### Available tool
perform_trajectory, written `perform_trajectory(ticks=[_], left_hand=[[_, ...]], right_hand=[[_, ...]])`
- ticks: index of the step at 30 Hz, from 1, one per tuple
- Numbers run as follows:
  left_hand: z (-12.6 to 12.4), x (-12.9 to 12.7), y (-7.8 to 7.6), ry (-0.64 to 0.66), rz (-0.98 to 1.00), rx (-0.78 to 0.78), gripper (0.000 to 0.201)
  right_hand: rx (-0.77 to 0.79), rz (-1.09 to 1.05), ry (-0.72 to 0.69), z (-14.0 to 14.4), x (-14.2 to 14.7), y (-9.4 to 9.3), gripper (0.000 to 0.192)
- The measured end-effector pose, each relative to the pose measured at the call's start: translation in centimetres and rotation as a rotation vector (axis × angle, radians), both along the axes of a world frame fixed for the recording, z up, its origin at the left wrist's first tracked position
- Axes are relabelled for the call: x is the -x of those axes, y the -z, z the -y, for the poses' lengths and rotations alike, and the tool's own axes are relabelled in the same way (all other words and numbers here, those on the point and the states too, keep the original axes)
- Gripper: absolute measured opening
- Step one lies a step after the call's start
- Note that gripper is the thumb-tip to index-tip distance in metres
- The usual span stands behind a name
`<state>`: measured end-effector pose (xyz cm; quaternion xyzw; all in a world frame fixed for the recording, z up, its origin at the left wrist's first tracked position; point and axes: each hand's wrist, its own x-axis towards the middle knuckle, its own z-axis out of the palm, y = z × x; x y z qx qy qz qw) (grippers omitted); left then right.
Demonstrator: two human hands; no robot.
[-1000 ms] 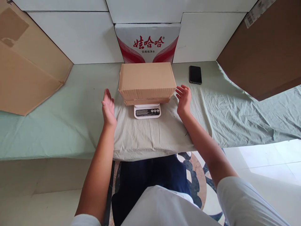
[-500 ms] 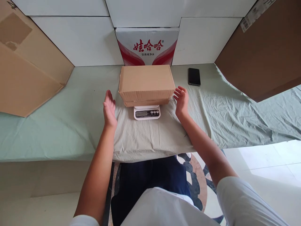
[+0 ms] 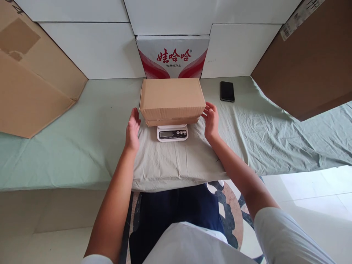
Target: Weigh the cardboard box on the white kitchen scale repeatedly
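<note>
Head view shows a closed cardboard box (image 3: 172,98) sitting on a small white kitchen scale (image 3: 172,132), which stands on a folded pale cloth (image 3: 176,161) over the green-sheeted bench (image 3: 68,139). The box overhangs the scale platform on both sides, so only the front strip of the scale, with its display and buttons, shows below the box's front edge. The display is too small to read.

Both hands are open, palms turned inward toward the box ends. The left hand (image 3: 133,130) stands just beside the box's lower left corner, fingertips near the cardboard; whether they touch cannot be told. The right hand (image 3: 211,119) is at the right end, its fingertips at or against the box's side. Neither hand has closed around anything, and the box appears to rest with its full weight on the scale.

As a judgement: the box is placed on the scale, so the setting-down part looks done; the hands bracket it loosely, so a firm hold on the box is not yet made, and the box is not yet lifted off.

Behind the box stands a white carton with red printing (image 3: 172,57) against the white wall. A dark phone (image 3: 227,91) lies on the bench to the right, well apart from the hands. Large brown cartons lean in at the left (image 3: 30,77) and right (image 3: 308,62) edges.
</note>
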<state>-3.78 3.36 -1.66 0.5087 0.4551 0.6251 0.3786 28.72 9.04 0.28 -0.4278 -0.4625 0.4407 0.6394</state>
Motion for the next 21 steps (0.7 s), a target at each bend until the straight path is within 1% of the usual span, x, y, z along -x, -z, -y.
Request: perform_trajectory(ticks=[4,10,16,21], left_hand=[[0.4,-0.6,-0.4,0.034,-0.009,0.009,0.088],[1.0,-1.3,-1.2,0.142,-0.063,-0.076,0.088],[1.2,-1.4,-1.4,0.168,-0.091,-0.102,0.087],[1.4,-1.5,-1.8,0.176,-0.095,-0.083,0.084]], right_hand=[[-0.053,0.037,-0.027,0.6,0.3,-0.3,0.046],[-0.088,0.056,-0.077,1.2,0.4,-1.0,0.047],[-0.128,0.092,-0.134,1.6,0.8,-1.3,0.057],[-0.163,0.119,-0.177,2.2,1.1,-1.6,0.059]])
